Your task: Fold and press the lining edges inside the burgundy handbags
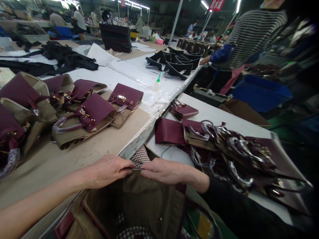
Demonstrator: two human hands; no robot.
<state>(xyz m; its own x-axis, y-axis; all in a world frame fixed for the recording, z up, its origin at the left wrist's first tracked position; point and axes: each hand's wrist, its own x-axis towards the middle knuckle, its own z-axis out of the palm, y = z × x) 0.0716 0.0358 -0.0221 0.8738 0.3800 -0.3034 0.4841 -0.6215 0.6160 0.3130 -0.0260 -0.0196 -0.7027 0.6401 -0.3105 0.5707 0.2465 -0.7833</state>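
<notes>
Close in front of me hangs a handbag body with a khaki lining (147,196) and burgundy edges. My left hand (109,169) pinches its upper edge between thumb and fingers. Just to the right, my right hand (165,170) grips the same edge, with a short strip of it showing between the hands. Checked cloth (141,156) shows behind the hands. On the brown table to the left, a burgundy handbag (96,113) lies with its flap and wrapped handle up. Another burgundy handbag (127,94) lies behind it.
More burgundy bags (22,89) crowd the far left. A pile of bags with plastic-wrapped handles (231,142) covers the right table. Further back are black bag pieces (174,63), a green-tipped bottle (158,83) and black strips (67,58). A person in a striped top (251,36) stands by a blue bin (261,93).
</notes>
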